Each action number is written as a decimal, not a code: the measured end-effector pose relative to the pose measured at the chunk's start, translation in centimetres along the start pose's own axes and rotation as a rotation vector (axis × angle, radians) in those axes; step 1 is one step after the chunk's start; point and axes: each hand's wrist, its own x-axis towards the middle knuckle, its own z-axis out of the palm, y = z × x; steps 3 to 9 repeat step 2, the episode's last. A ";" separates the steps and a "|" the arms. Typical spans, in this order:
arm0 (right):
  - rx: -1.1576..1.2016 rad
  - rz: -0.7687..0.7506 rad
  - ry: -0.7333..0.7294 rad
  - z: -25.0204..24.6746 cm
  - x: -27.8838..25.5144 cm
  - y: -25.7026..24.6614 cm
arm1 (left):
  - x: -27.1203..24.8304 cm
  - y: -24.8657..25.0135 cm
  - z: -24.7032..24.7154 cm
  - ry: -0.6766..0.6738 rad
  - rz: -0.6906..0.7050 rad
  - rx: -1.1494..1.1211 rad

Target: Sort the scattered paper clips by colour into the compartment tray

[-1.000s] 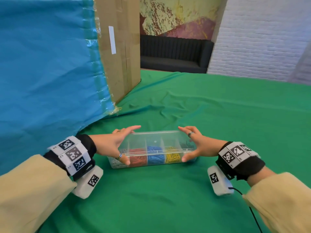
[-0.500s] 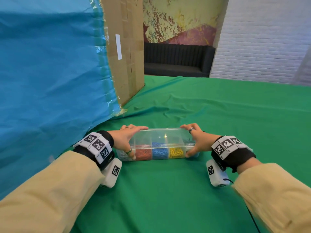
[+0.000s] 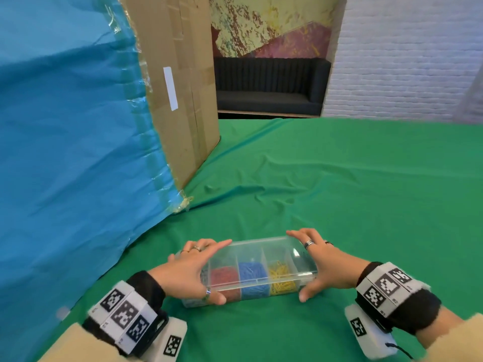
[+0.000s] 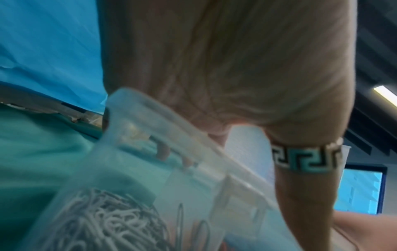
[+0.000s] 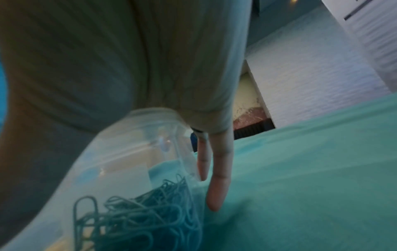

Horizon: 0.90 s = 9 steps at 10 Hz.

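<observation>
Head view: both forearms reach forward over a worktop draped in green cloth, each wrist wearing a black band with square printed markers. A clear plastic tray with a closed lid sits between the hands, close to the person. The left hand clasps the tray's left end: fingers lie fairly straight across the lid, and the ringed thumb hooks round the near edge. The right hand mirrors it on the right end, fingers over the far top edge and thumb pressed to the near side. Inside the tray, separate compartments hold red clips, blue clips and yellow clips.

Left wrist view, blurred: white clips fill the end compartment beneath the palm. Right wrist view: teal-looking clips fill the opposite end, with two fingers extending straight down past the tray's wall. A blue sheet and a cardboard box stand to the left.
</observation>
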 end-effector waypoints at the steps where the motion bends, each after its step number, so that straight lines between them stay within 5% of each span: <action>1: 0.135 0.003 -0.066 -0.7 0.2 0.3 | 0.0 0.1 -0.5 -0.022 -0.033 -0.032; 2: 0.340 0.036 -0.105 -0.4 -0.2 0.0 | 0.1 0.0 0.5 -0.039 -0.123 -0.205; 9: 0.340 0.036 -0.105 -0.4 -0.2 0.0 | 0.1 0.0 0.5 -0.039 -0.123 -0.205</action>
